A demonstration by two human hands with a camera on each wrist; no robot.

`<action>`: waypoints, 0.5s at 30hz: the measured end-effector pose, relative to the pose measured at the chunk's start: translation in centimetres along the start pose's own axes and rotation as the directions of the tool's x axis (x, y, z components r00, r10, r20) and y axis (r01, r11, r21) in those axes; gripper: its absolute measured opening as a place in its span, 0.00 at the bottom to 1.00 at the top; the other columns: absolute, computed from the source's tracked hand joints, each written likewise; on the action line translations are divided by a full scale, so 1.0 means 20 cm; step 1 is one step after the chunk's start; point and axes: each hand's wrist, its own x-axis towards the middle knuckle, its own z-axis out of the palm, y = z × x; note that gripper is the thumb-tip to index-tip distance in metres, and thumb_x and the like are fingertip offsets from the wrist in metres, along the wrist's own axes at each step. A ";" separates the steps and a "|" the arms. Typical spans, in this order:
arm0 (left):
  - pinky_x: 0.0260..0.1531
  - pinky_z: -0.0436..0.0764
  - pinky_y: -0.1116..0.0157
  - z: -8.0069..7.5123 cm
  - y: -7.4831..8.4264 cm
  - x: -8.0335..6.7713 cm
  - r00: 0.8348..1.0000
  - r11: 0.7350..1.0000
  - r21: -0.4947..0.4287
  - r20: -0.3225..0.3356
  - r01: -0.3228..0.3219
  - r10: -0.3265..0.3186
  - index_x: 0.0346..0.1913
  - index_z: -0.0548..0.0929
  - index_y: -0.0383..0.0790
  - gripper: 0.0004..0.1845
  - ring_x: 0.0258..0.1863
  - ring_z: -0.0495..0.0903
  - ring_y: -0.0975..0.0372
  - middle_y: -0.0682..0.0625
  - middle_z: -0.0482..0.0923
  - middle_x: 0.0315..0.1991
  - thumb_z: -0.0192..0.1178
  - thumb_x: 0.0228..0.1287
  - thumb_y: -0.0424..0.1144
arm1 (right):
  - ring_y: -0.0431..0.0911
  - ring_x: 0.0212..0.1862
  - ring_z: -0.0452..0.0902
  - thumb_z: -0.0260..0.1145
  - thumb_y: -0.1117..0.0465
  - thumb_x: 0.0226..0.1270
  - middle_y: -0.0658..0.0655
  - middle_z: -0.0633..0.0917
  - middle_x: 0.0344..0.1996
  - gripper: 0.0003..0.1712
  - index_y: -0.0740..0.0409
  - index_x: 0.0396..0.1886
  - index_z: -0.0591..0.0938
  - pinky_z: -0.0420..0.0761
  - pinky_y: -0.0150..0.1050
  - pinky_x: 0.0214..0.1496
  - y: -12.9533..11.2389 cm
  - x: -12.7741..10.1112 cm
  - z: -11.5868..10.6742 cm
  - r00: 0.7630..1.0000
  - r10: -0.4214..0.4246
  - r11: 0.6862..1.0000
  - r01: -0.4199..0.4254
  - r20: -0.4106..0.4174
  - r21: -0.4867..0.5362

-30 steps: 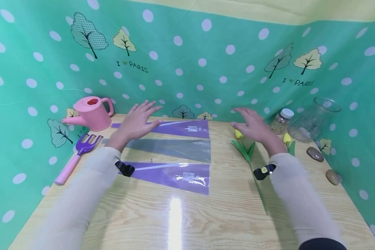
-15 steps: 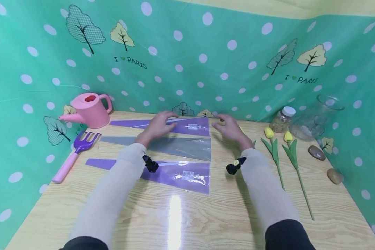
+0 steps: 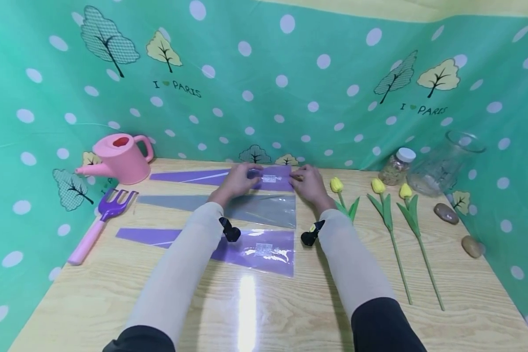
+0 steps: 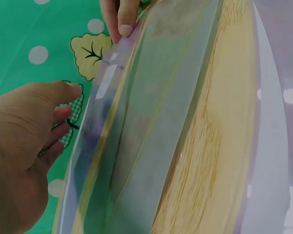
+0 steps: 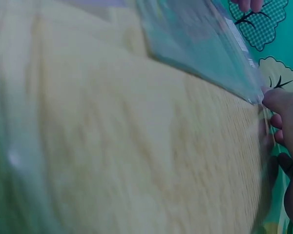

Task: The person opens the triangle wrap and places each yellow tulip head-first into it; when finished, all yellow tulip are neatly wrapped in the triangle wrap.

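Three flat cone-shaped plastic sleeves lie side by side on the wooden table (image 3: 290,313). The far one is a purple sleeve (image 3: 189,176), the middle one a grey sleeve (image 3: 255,208), the near one another purple sleeve (image 3: 259,249). Both hands are at the wide end of the far purple sleeve. My left hand (image 3: 237,180) pinches its edge with thumb and curled fingers (image 4: 63,92). My right hand (image 3: 307,182) grips its right corner (image 5: 278,102). In the left wrist view the right hand's fingertips (image 4: 122,22) touch the same edge.
A pink watering can (image 3: 121,159) and a purple fork with a pink handle (image 3: 101,220) lie at the left. Three yellow tulips (image 3: 380,195) lie right of the sleeves. A lidded jar (image 3: 398,166), a glass vase (image 3: 444,161) and two stones (image 3: 446,213) stand at the back right.
Both hands came down from above the table and drew together onto the wide end of the far purple sleeve. The tulips hidden by the right arm now show.
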 end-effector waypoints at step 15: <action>0.71 0.74 0.53 0.06 -0.03 0.03 0.999 0.999 0.037 -0.047 0.022 -0.020 0.61 0.83 0.38 0.19 0.64 0.80 0.49 0.42 0.84 0.61 0.66 0.69 0.35 | 0.56 0.61 0.73 0.70 0.60 0.70 0.59 0.83 0.56 0.13 0.57 0.51 0.89 0.71 0.55 0.70 -0.02 -0.02 0.02 0.998 -0.026 1.000 0.027 -0.051 0.012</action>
